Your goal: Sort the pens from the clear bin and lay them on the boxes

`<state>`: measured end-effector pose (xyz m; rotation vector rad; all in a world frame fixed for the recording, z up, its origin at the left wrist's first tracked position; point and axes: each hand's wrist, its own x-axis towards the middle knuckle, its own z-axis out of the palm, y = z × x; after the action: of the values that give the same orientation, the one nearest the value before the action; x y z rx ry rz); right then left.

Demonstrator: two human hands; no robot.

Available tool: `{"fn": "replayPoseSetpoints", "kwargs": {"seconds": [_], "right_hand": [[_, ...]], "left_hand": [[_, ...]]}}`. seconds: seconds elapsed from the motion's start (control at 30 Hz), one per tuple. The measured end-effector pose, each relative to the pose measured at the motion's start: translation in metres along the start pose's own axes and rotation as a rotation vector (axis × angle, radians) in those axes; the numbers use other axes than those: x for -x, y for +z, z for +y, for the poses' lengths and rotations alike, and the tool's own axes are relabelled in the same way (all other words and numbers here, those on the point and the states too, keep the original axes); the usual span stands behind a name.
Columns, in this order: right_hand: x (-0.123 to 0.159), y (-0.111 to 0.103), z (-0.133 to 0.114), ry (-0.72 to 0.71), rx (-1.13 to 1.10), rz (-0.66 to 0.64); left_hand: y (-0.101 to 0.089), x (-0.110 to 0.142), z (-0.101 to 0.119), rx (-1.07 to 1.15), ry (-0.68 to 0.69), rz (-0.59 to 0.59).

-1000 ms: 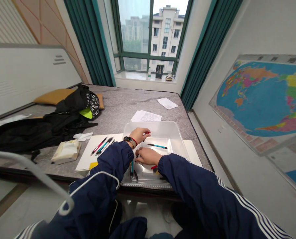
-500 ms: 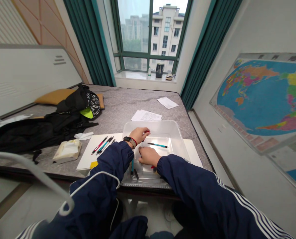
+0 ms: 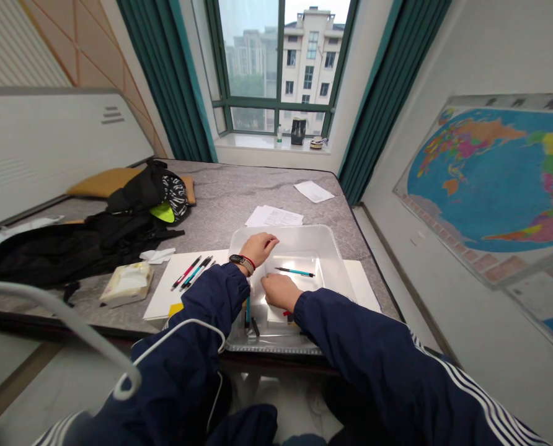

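Two hands sit over the clear plastic bin (image 3: 299, 238): left hand (image 3: 258, 249) at 11 o'clock, right hand (image 3: 280, 292) at 7 o'clock, both curled narrow, any held item indeterminate. One teal mechanical pencil (image 3: 295, 272) lies inside at 1 o'clock.

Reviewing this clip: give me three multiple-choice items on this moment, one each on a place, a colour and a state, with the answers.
1. Where does the teal pen lie?
A) on the windowsill
B) inside the clear plastic tub
C) on the loose papers

2. What colour is the band beside the watch on the wrist of the left hand?
A) green
B) yellow
C) red

3. How does the tub stand?
A) lidded
B) upright and open
C) on its side

1: B, the tub's clear walls surround it.
2: C, a red band shows next to the watch.
3: B, its uncovered top shows what lies inside.
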<state>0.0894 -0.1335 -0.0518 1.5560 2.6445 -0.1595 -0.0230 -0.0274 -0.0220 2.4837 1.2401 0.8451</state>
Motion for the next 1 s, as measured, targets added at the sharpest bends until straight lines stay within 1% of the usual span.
{"fn": "replayPoseSetpoints", "kwargs": {"seconds": [0.2,0.4,0.5,0.6,0.67,0.73,0.83,1.0], "right_hand": [[-0.002,-0.003,0.005,0.039,-0.028,-0.011],[-0.005,-0.003,0.013,0.055,-0.025,-0.009],[-0.007,-0.006,0.017,0.084,-0.024,-0.042],[-0.009,-0.012,0.024,0.134,-0.036,-0.098],[-0.010,-0.019,0.031,0.167,-0.054,-0.101],[-0.011,-0.028,0.040,0.195,-0.091,-0.064],[-0.009,-0.043,0.057,0.259,-0.178,0.030],[0.001,-0.061,0.085,0.431,-0.290,0.278]], "left_hand": [[-0.005,-0.001,0.006,0.094,-0.042,0.038],[-0.011,0.000,0.009,0.041,-0.071,0.141],[-0.011,0.001,0.009,0.080,-0.092,0.129],[-0.009,0.001,0.007,0.134,-0.078,0.078],[-0.008,0.000,0.005,0.171,-0.068,0.038],[-0.006,-0.001,0.003,0.195,-0.075,0.007],[-0.003,-0.005,-0.003,0.211,-0.080,-0.012],[0.004,-0.010,-0.012,0.188,-0.060,-0.024]]}}
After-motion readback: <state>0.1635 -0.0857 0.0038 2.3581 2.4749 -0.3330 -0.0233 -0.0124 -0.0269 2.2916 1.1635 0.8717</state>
